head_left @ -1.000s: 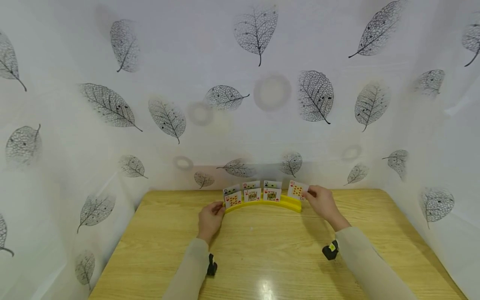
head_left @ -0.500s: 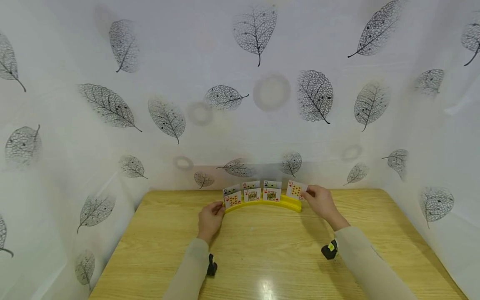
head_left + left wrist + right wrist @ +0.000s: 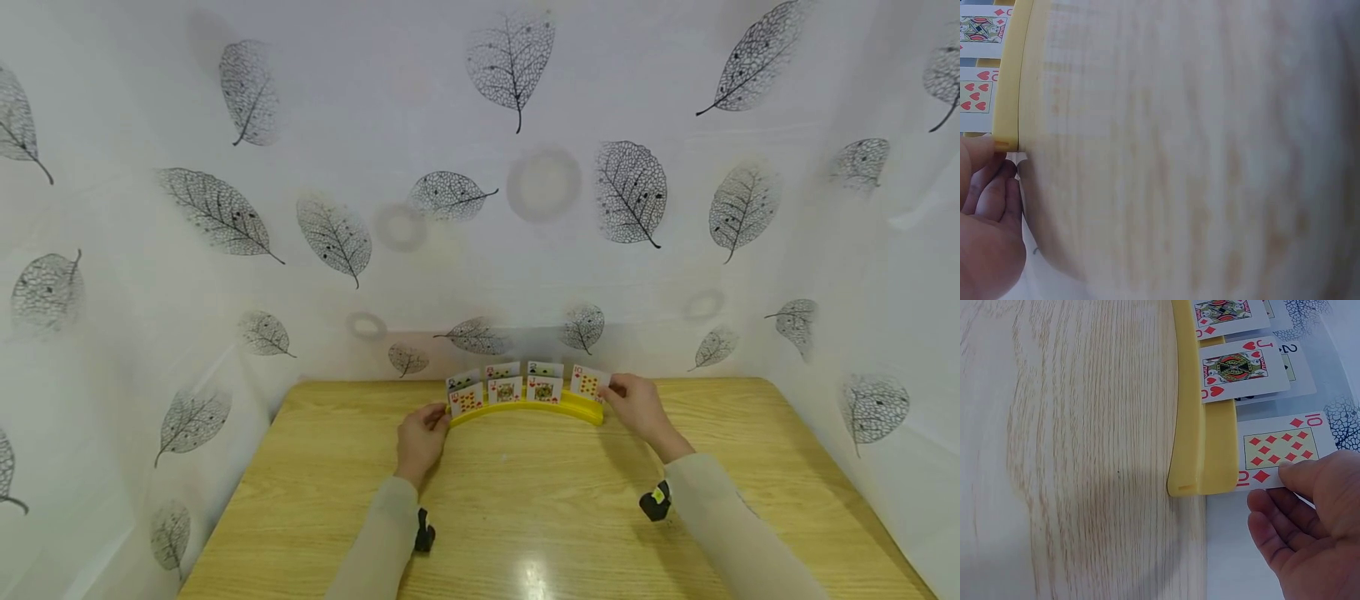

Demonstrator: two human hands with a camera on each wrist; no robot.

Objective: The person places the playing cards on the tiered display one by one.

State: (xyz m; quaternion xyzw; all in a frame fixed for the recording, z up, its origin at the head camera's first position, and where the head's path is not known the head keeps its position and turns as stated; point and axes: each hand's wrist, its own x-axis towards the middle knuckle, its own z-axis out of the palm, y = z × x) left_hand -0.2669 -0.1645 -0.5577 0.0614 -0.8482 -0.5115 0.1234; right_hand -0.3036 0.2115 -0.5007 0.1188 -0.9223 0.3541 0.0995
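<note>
A curved yellow card holder stands near the table's far edge with playing cards upright in two rows. My left hand grips its left end, thumb at the front, beside the ten of hearts. At the other end, my right hand pinches the ten of diamonds by its outer edge, thumb over the face. That card's lower edge is at the holder's back row; whether it sits fully in the slot I cannot tell. Beside it stands the jack of hearts, with a two behind.
More cards fill the holder's left and middle: a front-row jack of diamonds and black-suit or partly hidden cards behind. The wooden table spreads in front. Behind it hangs a white leaf-print curtain. Black wrist devices show under the sleeves.
My right hand has moved slightly left and down with the ten of diamonds, bringing it lower at the holder's right end. My left hand stays where it was.
</note>
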